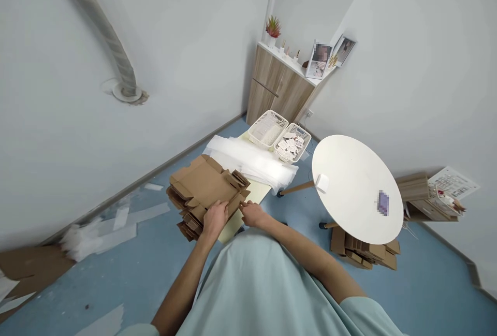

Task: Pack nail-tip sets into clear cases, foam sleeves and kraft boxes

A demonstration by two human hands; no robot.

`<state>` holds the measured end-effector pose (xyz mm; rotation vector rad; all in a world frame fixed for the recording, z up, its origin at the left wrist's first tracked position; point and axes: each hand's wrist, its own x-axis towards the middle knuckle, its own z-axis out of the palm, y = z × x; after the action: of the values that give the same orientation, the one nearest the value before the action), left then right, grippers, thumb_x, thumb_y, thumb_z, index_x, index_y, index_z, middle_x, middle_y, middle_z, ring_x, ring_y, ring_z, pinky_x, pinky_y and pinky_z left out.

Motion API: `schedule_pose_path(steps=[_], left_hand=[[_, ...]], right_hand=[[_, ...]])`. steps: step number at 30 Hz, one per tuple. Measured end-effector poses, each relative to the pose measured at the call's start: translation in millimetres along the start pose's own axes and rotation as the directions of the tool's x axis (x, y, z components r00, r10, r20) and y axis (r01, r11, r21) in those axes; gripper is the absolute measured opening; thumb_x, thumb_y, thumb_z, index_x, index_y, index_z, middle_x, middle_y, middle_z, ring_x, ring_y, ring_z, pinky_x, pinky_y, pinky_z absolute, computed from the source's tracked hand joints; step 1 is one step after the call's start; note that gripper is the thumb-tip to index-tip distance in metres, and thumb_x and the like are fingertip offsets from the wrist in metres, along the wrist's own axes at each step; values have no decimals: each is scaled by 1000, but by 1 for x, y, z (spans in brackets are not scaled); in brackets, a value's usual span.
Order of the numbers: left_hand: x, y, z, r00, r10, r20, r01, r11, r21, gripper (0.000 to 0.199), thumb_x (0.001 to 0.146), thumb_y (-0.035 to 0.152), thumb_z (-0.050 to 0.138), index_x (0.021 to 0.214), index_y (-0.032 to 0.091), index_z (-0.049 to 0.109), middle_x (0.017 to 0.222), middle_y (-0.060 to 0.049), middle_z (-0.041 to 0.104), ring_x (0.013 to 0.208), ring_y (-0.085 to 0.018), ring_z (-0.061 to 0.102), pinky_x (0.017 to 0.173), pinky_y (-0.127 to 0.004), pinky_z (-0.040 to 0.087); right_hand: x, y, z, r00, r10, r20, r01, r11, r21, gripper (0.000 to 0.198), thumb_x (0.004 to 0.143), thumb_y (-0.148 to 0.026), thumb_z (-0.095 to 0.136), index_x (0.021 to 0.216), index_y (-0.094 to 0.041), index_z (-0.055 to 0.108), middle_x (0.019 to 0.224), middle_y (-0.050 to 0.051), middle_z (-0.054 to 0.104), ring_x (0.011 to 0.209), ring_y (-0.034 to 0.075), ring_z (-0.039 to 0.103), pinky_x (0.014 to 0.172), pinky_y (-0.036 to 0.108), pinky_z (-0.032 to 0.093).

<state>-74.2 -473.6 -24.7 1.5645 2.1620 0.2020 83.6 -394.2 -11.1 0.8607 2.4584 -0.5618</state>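
A brown cardboard box blank (205, 183), partly folded, lies on top of a stack of similar flat blanks (187, 223) on a low pale-yellow table. At the near edge of this top blank, my left hand (216, 218) is closed with its fingers curled over the cardboard. Just to the right, my right hand (252, 213) pinches the blank's near right corner flap. Part of the grip of both hands is hidden by the fingers. Beyond the stack lie white foam sheets (258, 160), spread across the table.
Two white baskets (267, 128) stand at the table's far end, one holding small cards (291, 144). To the right is a round white table (351, 180), with folded cardboard boxes (367, 253) beneath it. A wooden cabinet (277, 85) fills the corner; packing scraps (116, 227) litter the left floor.
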Motion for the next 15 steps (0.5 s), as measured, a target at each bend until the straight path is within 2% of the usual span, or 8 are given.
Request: schedule_pose_path(steps=[3, 5, 10, 13, 15], left_hand=[[-8, -1, -14, 989, 58, -138, -65, 997, -44, 39, 103, 24, 43, 122, 18, 77, 110, -13, 73, 100, -27, 72, 85, -35, 55], [-13, -3, -30, 963, 87, -253, -108, 992, -72, 40, 103, 25, 43, 122, 20, 77, 111, -12, 74, 101, -26, 71, 88, -35, 56], [-22, -3, -84, 851, 123, -511, -213, 970, -121, 41, 104, 25, 42, 128, 22, 75, 128, -9, 75, 113, -27, 72, 96, -39, 59], [-24, 12, -113, 769, 186, -611, -308, 946, -101, 43, 106, 22, 42, 138, 25, 71, 141, -7, 71, 126, -27, 69, 102, -42, 60], [-22, 30, -126, 709, 275, -650, -412, 909, -65, 48, 107, 18, 40, 146, 27, 65, 148, -6, 67, 137, -26, 63, 110, -45, 58]], right_hand=[[2, -6, 0, 1000, 8, 12, -8, 1000, 8, 38, 91, -20, 75, 128, -15, 69, 151, 18, 61, 132, 34, 63, 103, 45, 59], [2, -9, -2, 1000, 10, 8, -10, 1000, 28, 41, 89, -19, 77, 129, -13, 69, 150, 20, 61, 132, 35, 64, 102, 45, 59], [-6, -6, -11, 999, -3, -43, 8, 993, 121, 42, 94, -29, 75, 131, -11, 69, 155, 20, 58, 131, 36, 65, 102, 45, 59], [-25, 6, -30, 980, -4, -197, 66, 950, 306, 34, 97, -32, 72, 127, -14, 71, 152, 17, 62, 129, 34, 66, 106, 44, 57], [-47, 21, -52, 925, 54, -375, 143, 867, 477, 36, 99, -36, 69, 130, -17, 71, 150, 16, 65, 132, 33, 65, 108, 44, 56]])
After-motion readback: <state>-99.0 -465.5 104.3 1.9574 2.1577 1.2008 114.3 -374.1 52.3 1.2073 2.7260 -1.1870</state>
